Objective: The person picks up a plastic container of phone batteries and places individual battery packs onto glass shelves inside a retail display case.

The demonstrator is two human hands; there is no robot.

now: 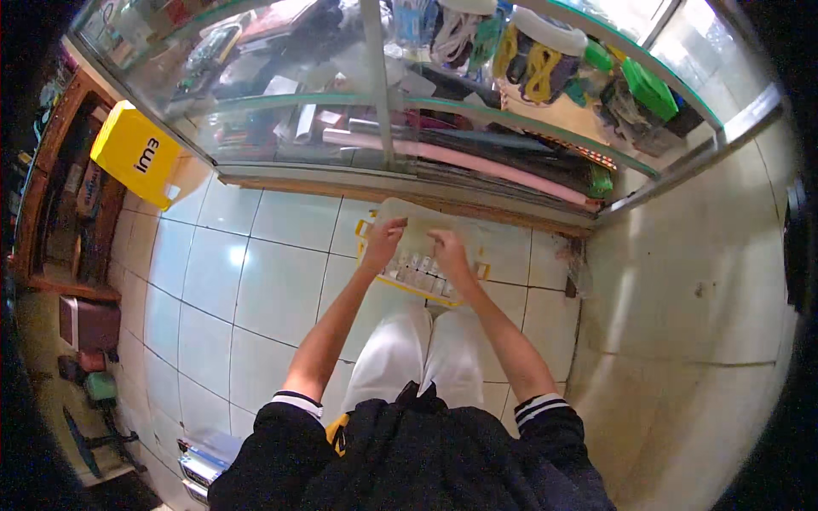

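In front of my knees a translucent plastic box [409,281] with yellow trim and side latches sits on the tiled floor. Several small clear containers [422,269], some with white tops, stand in rows in its near part. A pale translucent panel [418,212], possibly the lid, covers the far side. My left hand [384,244] is over the box's left part, fingers bent inward. Over the right part is my right hand [450,252], its thumb and index finger close together. Whether either hand grips the panel or something small is too blurred to tell.
A glass display cabinet [383,131] on a wooden base stands just beyond the box, with a pink roll [447,155] on its lowest level. At left are a yellow container [137,153] and a wooden shelf [38,211]. Boxes [208,460] lie lower left; a wall [677,268] rises at right.
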